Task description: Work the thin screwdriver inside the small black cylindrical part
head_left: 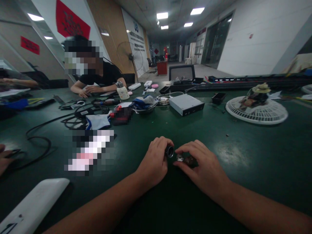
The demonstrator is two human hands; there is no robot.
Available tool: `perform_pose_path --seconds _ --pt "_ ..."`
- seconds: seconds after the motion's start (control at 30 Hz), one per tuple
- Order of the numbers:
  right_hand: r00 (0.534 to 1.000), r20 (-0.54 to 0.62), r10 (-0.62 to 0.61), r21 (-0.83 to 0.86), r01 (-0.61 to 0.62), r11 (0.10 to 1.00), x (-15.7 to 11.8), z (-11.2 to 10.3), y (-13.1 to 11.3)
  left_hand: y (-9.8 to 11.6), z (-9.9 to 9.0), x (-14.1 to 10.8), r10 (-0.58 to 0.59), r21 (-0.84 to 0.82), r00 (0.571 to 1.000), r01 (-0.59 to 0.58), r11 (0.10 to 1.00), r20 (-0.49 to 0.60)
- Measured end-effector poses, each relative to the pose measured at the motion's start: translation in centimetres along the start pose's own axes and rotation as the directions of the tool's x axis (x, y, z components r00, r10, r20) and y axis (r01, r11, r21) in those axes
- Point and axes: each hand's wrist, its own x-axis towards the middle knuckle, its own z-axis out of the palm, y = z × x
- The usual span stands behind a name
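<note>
My left hand (pixel 156 159) is closed round a short black cylinder (pixel 170 151) whose round, metal-rimmed open end faces right. Just across a narrow gap, my right hand (pixel 203 162) curls its thumb and fingers round a small part with a silvery metal end (pixel 179 157) and a dark brown body (pixel 190 160). The silvery end sits between thumb and forefinger, pointing at the cylinder. Fingers partly cover both pieces, so their exact kind is hidden. Both hands are low over the dark green table (pixel 156 201).
A white fan grille with a motor (pixel 255 109) lies at right. Farther back are a silver disc drive (pixel 186 104), a bowl with cloth (pixel 144 104), black cables (pixel 80 112) and a bottle (pixel 122 91). A white panel (pixel 36 204) is near left. A person (pixel 97 78) sits opposite; another person's hand (pixel 5 159) shows at left.
</note>
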Motion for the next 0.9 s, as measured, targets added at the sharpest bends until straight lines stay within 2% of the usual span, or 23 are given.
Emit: perform_pose_path --seconds 0.13,0.3,0.7,0.9 --pt "0.99 -0.131 -0.058 0.119 0.074 0.99 -0.12 0.0 0.29 -0.14 0.08 0.02 0.081 -0.06 0.996 -0.079 0.995 0.032" --pt "0.974 -0.198 -0.107 0.129 0.134 0.983 -0.17 -0.14 0.44 -0.05 0.04 0.16 0.127 -0.111 0.992 -0.123 0.986 0.028" --pt "0.983 -0.183 -0.02 0.207 0.058 0.977 -0.05 -0.41 0.21 -0.44 0.3 -0.05 0.065 -0.11 0.996 -0.059 0.992 0.055" --pt "0.977 -0.194 -0.093 0.171 0.127 0.977 -0.24 -0.57 -0.03 -0.3 0.13 -0.22 0.036 -0.146 0.993 -0.019 0.989 0.115"
